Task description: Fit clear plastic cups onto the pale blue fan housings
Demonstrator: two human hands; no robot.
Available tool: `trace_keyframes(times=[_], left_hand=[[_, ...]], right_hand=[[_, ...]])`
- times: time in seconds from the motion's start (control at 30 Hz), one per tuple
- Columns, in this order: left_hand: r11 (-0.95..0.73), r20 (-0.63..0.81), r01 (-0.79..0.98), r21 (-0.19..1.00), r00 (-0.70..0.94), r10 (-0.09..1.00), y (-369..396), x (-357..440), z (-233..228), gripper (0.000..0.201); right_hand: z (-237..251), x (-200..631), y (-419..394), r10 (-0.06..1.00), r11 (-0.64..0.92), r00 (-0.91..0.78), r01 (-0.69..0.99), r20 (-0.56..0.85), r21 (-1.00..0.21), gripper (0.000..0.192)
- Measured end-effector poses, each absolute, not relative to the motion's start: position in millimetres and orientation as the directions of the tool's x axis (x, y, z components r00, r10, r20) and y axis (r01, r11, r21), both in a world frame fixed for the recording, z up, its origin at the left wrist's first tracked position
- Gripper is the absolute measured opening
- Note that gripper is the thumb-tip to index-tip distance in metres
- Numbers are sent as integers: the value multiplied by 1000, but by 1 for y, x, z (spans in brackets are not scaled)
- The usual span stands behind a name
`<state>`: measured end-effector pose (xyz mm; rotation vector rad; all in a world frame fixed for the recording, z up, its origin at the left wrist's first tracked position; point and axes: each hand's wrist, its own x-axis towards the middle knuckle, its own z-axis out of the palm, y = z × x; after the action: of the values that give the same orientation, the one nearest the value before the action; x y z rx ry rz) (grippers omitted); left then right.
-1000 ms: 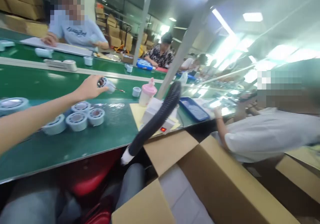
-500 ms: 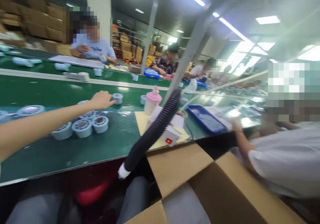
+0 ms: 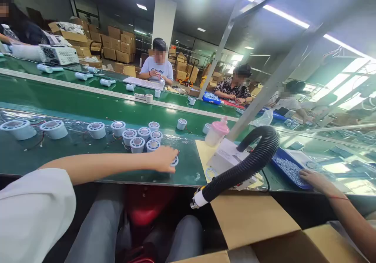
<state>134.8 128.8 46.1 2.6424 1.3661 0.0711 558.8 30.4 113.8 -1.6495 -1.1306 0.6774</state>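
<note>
My left hand (image 3: 164, 159) reaches across from the left, low over the near edge of the green bench. Its fingers are closed round a light blue round housing (image 3: 175, 161), mostly covered by the hand. Just behind stands a tight cluster of similar housings with slotted rims, one of them a front housing (image 3: 137, 144). Farther left are several more in a loose row, such as a housing (image 3: 96, 130) with thin wires trailing. A single housing (image 3: 181, 124) stands apart near the belt. My right hand is out of view.
A black flexible hose (image 3: 243, 165) with a white nozzle arches over a white box-shaped device (image 3: 225, 155). A pink-lidded bottle (image 3: 216, 133) stands behind it. At right, a co-worker's hand (image 3: 315, 178) touches a blue tray (image 3: 290, 169) of small parts. An open carton (image 3: 255, 220) sits below the bench.
My left hand has come back from the belt side to the near part of the bench, now closed round a housing. The view has turned left.
</note>
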Motion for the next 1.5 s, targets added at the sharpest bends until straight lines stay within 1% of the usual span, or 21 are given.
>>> trace_keyframes(times=[0.07, 0.2, 0.23, 0.27, 0.3, 0.33, 0.37, 0.4, 0.47, 0.57, 0.6, 0.67, 0.73, 0.8, 0.87, 0.93, 1.03, 1.13, 1.27, 1.37, 1.5], left_hand=[[-578, -50, 762, 293, 615, 787, 108, 131, 42, 51], [-502, -110, 656, 563, 662, 741, 68, 114, 34, 37], [-424, -139, 594, 684, 677, 723, 58, 109, 31, 37], [-277, -182, 497, 823, 691, 699, 49, 104, 26, 39], [-50, -240, 364, 930, 704, 668, 39, 99, 21, 41], [222, -308, 214, 951, 715, 628, 30, 94, 16, 42], [471, -378, 83, 878, 723, 578, 21, 91, 11, 44], [640, -441, 6, 769, 729, 524, 13, 89, 7, 45], [748, -527, 23, 663, 724, 445, -1, 86, 2, 45], [602, -526, 197, 774, 729, 438, -13, 87, 3, 39], [483, -496, 257, 837, 729, 472, -15, 87, 5, 35], [139, -377, 367, 920, 728, 573, -17, 87, 9, 26], [-201, -237, 457, 867, 731, 640, -19, 87, 13, 22], [-379, -141, 489, 786, 738, 660, -21, 86, 15, 20], [-422, -80, 464, 779, 741, 667, -22, 86, 14, 19], [-429, -5, 394, 813, 742, 671, -24, 86, 11, 18], [-410, 67, 321, 854, 713, 698, -24, 86, 5, 26], [-369, 64, 307, 877, 688, 723, -22, 84, 0, 35], [-366, 69, 270, 890, 715, 696, -16, 81, -4, 48], [-461, 137, 243, 854, 749, 649, -12, 82, -12, 58], [-538, 210, 199, 819, 769, 604, -12, 85, -25, 59]], right_hand=[[87, 528, 0, 929, -38, 354, 376, 106, -926, 44], [19, 459, -77, 961, -4, 257, 388, 104, -921, 43], [5, 438, -93, 969, 7, 226, 394, 104, -919, 39], [-7, 416, -107, 978, 49, 167, 413, 128, -910, 36], [-15, 394, -116, 972, 195, 17, 487, 232, -851, 36], [-19, 372, -120, 934, 353, -162, 556, 319, -752, 42], [-20, 352, -121, 902, 425, -239, 631, 359, -649, 49], [-19, 333, -119, 876, 469, -287, 693, 387, -548, 53], [-13, 304, -109, 860, 471, -306, 783, 408, -406, 54], [-4, 280, -94, 903, 366, -256, 879, 346, -305, 52], [-2, 277, -90, 918, 339, -248, 896, 309, -288, 50], [0, 275, -86, 938, 319, -261, 906, 228, -278, 41], [0, 278, -85, 942, 333, -296, 883, 157, -331, 28], [1, 281, -87, 939, 340, -326, 823, 110, -455, 14], [4, 284, -89, 946, 299, -311, 736, 89, -608, 4], [6, 285, -92, 970, 213, -232, 664, 74, -717, 9], [6, 283, -92, 994, 82, -111, 591, 19, -803, 13], [2, 282, -91, 996, 0, -79, 464, -42, -886, 11], [2, 281, -94, 995, -64, -52, 311, -84, -948, 11], [5, 282, -97, 997, -81, 6, 256, -83, -963, 14], [6, 287, -96, 992, -110, 75, 174, -98, -979, 19]])
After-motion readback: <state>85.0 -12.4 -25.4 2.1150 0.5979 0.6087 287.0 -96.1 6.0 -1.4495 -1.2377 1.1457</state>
